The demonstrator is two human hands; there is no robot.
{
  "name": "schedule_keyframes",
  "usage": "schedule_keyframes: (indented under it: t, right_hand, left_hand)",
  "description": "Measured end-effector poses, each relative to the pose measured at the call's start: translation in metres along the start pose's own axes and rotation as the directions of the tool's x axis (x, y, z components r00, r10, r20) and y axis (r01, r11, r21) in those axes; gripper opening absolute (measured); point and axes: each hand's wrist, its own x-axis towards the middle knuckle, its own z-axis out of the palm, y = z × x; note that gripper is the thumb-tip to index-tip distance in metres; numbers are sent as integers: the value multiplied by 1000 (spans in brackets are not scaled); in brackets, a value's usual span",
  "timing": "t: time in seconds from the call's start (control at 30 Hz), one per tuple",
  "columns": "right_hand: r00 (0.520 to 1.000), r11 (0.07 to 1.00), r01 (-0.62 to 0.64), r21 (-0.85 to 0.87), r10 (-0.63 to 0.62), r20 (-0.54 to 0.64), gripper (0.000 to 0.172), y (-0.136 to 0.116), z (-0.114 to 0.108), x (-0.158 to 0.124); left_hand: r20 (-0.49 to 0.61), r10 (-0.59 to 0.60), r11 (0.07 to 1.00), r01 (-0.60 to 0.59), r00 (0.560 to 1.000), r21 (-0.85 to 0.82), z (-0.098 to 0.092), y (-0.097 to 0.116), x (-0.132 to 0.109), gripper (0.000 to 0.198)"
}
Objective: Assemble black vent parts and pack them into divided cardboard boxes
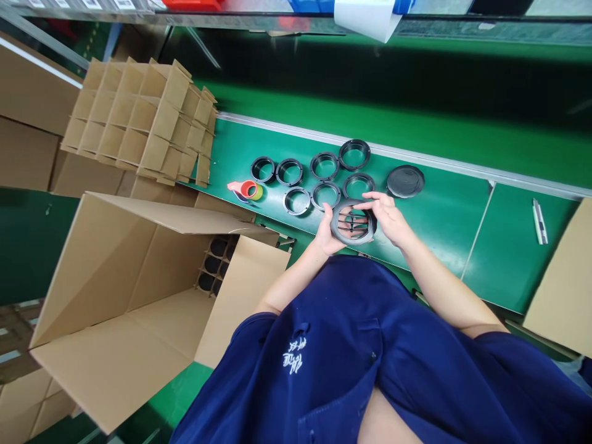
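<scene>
I hold a black round vent grille (354,223) with slats just above the near edge of the green table (439,209). My left hand (325,232) is closed on its left rim, thumb over the front. The fingers of my right hand (387,217) curl over its top and right rim. Just beyond the grille, several black plastic rings (324,166) lie flat in two rows. A black round cap (406,181) lies to their right.
Red and yellow tape rolls (247,190) lie left of the rings. A cardboard cell divider (139,117) stands at far left. An open carton (139,290) at my left holds black parts (213,265) in cells. A utility knife (539,221) and another carton (564,283) sit at right.
</scene>
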Motion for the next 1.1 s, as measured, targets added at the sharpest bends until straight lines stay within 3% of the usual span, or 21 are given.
schedule_keyframes:
  t: [0.1, 0.17, 0.23, 0.3, 0.4, 0.5, 0.67, 0.77, 0.87, 1.0, 1.1]
  right_hand:
    - [998, 999, -20, -42, 18, -53, 75, -3, -4, 4]
    - [999, 990, 35, -139, -40, -35, 72, -1, 2, 1]
    - [985, 956, 162, -243, -142, 99, 69, 5, 15, -6]
    - [947, 914, 266, -305, -189, 259, 79, 11, 31, -13]
    - [941, 908, 212, -362, -90, 326, 105, 21, 53, -12]
    - [966, 909, 79, -409, 32, 257, 117, 35, 65, 15]
    - [989, 775, -136, -618, 137, -45, 121, 74, 65, 85]
    - [987, 720, -124, -683, 162, -8, 117, 91, 63, 103]
    - [987, 707, -103, -699, 159, 16, 101, 90, 60, 105]
    - [994, 720, -101, -687, 38, -105, 86, 78, 64, 113]
    - [994, 736, -103, -670, 96, -47, 82, 80, 76, 120]
  left_hand:
    - [-40, -13, 1000, 13, 999, 2, -1, 8, 2, 91]
    - [-59, -17, 1000, 18, 998, 15, -7, 11, 6, 93]
    - [-86, -5, 999, 9, 996, 39, -15, 12, 11, 94]
    - [-119, -16, 997, 25, 993, 73, -24, 11, 15, 93]
    - [-160, -44, 988, 67, 986, 140, -35, 8, 23, 90]
    - [-166, -53, 979, 85, 985, 186, -39, 14, 28, 91]
    - [-248, 23, 964, 44, 969, 263, -50, 40, 23, 86]
    - [-243, 33, 966, 31, 969, 258, -65, 51, 10, 76]
    - [-285, 66, 972, 3, 956, 234, -82, 54, -6, 67]
    - [-433, 98, 966, 20, 896, 258, -101, 49, -16, 55]
    - [-494, 149, 927, 53, 857, 371, -103, 41, -11, 48]
